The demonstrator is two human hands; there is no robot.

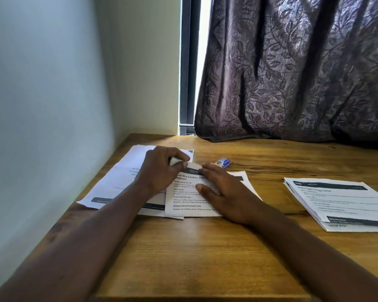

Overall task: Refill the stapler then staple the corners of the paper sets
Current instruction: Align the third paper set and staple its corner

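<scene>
The small white stapler [192, 165] sits at the top edge of a printed paper set [188, 199] near the middle of the wooden table [205, 258]. Most of it is hidden inside the left hand [159, 168], so only its pale end and front show. The paper set lies with its dark header band under the stapler's front. It overlaps a spread of loose sheets [122, 177] that fan out to the left toward the table's edge. Just beyond the right hand's fingertips lies a small blue and white box [223, 162], apart from the papers. Well to the right, a second stack of printed sheets [340, 203] lies slightly fanned, touching nothing else. At the back a dark leaf-patterned curtain [292, 73] hangs down to the tabletop beside a dark window frame [187, 62], and a plain wall [42, 83] closes the left side. The left hand comes in from the lower left, knuckles up, with fingers curled over the top of the stapler and the thumb against its near side, clamped on it. The right hand [225, 192] lies palm down on the paper set, fingers straight and slightly spread and the thumb out to the left, pressing the sheets flat.
</scene>
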